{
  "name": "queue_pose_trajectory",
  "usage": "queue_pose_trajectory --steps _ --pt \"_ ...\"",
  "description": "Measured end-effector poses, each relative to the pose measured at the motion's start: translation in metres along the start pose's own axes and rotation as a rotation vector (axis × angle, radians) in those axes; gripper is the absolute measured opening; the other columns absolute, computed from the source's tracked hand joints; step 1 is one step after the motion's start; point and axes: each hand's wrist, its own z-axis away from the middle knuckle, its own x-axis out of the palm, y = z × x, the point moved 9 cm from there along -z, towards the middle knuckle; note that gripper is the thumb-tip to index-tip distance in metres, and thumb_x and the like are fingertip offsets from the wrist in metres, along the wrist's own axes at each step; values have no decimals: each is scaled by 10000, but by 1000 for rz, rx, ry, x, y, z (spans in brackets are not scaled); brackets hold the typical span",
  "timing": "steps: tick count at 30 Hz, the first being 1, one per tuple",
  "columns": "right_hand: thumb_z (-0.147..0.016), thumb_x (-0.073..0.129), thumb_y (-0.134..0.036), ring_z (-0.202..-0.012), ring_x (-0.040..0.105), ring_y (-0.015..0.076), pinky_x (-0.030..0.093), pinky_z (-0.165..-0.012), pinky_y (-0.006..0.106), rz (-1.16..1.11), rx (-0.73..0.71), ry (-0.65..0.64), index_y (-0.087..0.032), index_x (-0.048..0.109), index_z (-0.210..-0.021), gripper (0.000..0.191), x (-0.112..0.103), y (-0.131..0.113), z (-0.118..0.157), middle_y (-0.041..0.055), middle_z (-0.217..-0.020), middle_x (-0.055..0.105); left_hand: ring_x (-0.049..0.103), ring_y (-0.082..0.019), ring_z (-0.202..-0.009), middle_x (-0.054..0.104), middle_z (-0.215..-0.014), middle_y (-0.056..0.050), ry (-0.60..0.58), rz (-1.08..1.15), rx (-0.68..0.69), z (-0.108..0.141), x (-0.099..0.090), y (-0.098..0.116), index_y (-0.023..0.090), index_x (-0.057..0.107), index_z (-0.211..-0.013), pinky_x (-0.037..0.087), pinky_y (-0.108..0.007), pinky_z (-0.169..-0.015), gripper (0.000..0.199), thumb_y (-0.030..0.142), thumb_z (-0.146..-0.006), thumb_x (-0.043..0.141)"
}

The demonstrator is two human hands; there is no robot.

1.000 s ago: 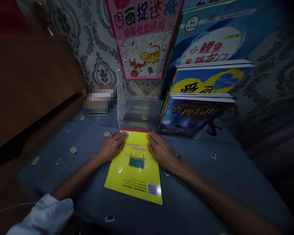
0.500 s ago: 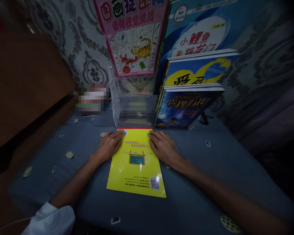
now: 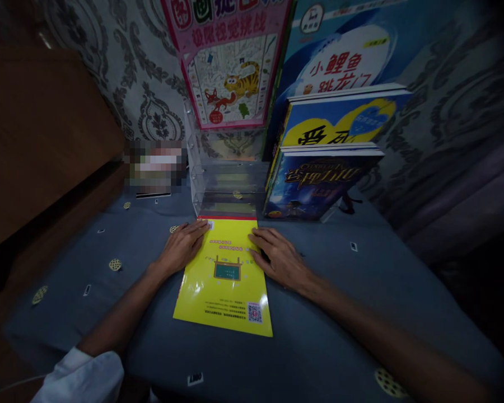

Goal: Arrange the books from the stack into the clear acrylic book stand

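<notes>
Left hand and right hand rest unclenched, apart, on opposite edges of the yellow book on the desk before the clear rack, probably steadying it, though dim light obscures their pressure.

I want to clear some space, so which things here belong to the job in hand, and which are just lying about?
Job in hand:
Glossy yellow rectangular paper booklet with red far edge, touched by the left hand and right hand

Probably just about, untouched:
Clear plastic tiered rack, role unclear
Pink rectangular picture book, upright
Dark-blue rectangular book with gold lettering
Pixelated item, left
</notes>
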Motion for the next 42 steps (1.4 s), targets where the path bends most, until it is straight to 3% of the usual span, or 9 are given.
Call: queue_pose_trajectory --steps 15,21,29,42 --pt "-988 451 -290 -1210 587 328 545 -990 538 -6 -12 8 -152 669 -1250 368 -1 -2 1 176 -1252 677 526 -256 -1378 576 -1472 -98 19 24 -17 1 0 0 228 569 -1401 404 -528 -1149 420 262 -1025 384" --pt "-968 487 -252 -1206 587 325 538 -1002 535 28 -24 11 -171 679 -1211 320 -2 -4 0 170 -1244 678 586 -283 -1276 607 -1415 -128 -34 -100 124 -20 -1 31 183 578 -1375 468 -475 -1075 407 264 -1012 415" --pt "-955 495 -220 -1160 587 315 542 -999 508 50 -41 27 -157 689 -1164 292 -6 -10 -2 158 -1171 686 552 -288 -1204 597 -1381 -126 -159 -128 314 -73 30 95 142 519 -1425 458 -446 -980 444 205 -1008 378" --pt "-945 500 -202 -1124 581 324 559 -954 516 37 -74 66 -144 677 -1174 295 -6 -8 -1 163 -1136 686 529 -279 -1227 573 -1425 -119 -115 -93 338 -77 39 97 178 491 -1447 429 -438 -957 445 181 -1012 397"
